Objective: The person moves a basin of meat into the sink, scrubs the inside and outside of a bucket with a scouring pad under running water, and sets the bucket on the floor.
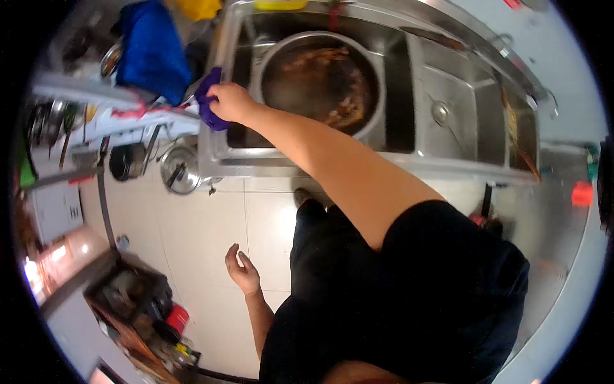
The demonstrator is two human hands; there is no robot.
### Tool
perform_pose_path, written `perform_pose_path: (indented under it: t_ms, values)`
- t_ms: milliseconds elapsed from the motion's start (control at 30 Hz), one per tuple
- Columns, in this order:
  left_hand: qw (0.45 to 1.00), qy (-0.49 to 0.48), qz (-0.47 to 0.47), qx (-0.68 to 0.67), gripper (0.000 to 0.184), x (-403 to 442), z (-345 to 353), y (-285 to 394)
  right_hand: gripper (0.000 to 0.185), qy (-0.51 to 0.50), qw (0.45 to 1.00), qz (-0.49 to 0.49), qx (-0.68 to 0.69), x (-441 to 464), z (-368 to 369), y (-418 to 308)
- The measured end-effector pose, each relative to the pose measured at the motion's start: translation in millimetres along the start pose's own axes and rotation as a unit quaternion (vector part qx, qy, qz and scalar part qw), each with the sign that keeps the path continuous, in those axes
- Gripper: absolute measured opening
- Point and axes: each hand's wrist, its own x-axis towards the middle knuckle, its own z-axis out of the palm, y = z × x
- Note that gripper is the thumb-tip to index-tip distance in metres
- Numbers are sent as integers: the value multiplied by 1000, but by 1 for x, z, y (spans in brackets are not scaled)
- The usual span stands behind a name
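My right hand reaches across to the left end of the stainless steel sink. It is closed on a purple cloth, which lies against the sink's left rim. Beside that arm, a large round metal basin sits in the left bowl, holding murky liquid and brown pieces that I cannot make out. My left hand hangs low over the tiled floor, its fingers apart and nothing in it.
A second sink bowl with a drain lies to the right. A blue cloth or bag hangs at the upper left. A round metal lid and a dark pot are left of the sink. Lower left stands a cluttered shelf.
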Motion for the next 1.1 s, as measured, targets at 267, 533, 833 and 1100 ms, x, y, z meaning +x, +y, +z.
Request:
perform_pose_path:
  t_ms: [267,533,833,1100]
  values:
    - [983,-32,175,-46,18,59,47,53,31,146,735,235,619,-169,-274,-22]
    - [952,-104,281,-65,18,122,100,183,34,272,841,339,323,-358,-413,70]
    - [923,-220,312,-50,23,137,164,250,67,101,930,244,-255,-409,-352,113]
    - [902,-363,229,47,42,198,199,254,46,188,919,243,-247,-380,-351,113]
